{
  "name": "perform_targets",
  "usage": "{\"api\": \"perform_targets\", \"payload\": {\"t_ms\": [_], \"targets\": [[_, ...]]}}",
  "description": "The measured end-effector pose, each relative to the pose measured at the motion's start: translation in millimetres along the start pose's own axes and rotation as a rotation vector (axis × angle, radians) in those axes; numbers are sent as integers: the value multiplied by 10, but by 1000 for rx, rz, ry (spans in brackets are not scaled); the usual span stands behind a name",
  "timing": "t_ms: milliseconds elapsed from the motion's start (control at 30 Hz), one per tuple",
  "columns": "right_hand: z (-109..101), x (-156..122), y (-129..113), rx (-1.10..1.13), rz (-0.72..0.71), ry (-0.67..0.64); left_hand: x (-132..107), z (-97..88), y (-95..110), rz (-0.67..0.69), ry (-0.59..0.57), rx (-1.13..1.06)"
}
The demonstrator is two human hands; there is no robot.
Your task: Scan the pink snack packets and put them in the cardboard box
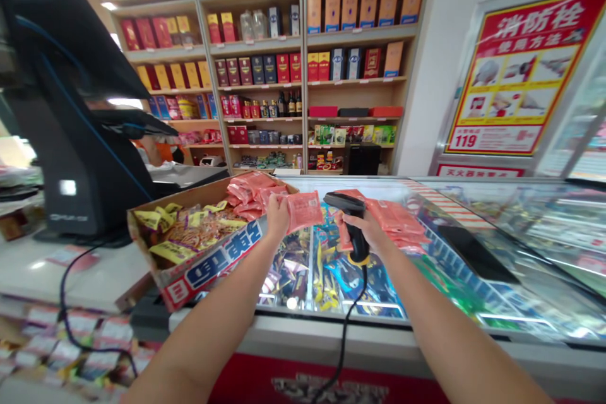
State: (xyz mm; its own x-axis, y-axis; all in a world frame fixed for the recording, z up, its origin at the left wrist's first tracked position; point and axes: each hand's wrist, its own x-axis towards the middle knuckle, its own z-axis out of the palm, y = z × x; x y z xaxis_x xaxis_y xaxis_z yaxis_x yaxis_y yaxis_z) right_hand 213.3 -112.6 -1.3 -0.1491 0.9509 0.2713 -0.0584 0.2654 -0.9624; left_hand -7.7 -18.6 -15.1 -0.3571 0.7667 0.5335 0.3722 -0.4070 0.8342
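My left hand [278,218] is closed on a small pink snack packet [304,209], holding it up above the glass lid of a chest freezer [454,278]. My right hand [367,230] grips a black handheld barcode scanner [353,214], whose head points left toward the packet. The scanner's black cable [348,322] hangs down over the freezer's front edge. Several more pink packets [398,216] lie on the glass just right of the scanner.
An open cardboard box [213,259] holds yellow and pink snack packets at the left. A black checkout terminal [71,113] stands on the counter further left. Shelves of boxed goods [303,76] line the back wall. A red poster [521,76] hangs right.
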Motion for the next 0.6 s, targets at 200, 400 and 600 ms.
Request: {"api": "perform_targets", "payload": {"t_ms": [200, 400, 600], "targets": [[12, -15, -19, -26, 30, -10, -35, 3, 23, -31, 58, 9], [9, -5, 6, -20, 40, 38, -37, 3, -1, -10, 58, -5], [14, -12, 3, -37, 71, 33, -28, 0, -16, -13, 61, 6]]}}
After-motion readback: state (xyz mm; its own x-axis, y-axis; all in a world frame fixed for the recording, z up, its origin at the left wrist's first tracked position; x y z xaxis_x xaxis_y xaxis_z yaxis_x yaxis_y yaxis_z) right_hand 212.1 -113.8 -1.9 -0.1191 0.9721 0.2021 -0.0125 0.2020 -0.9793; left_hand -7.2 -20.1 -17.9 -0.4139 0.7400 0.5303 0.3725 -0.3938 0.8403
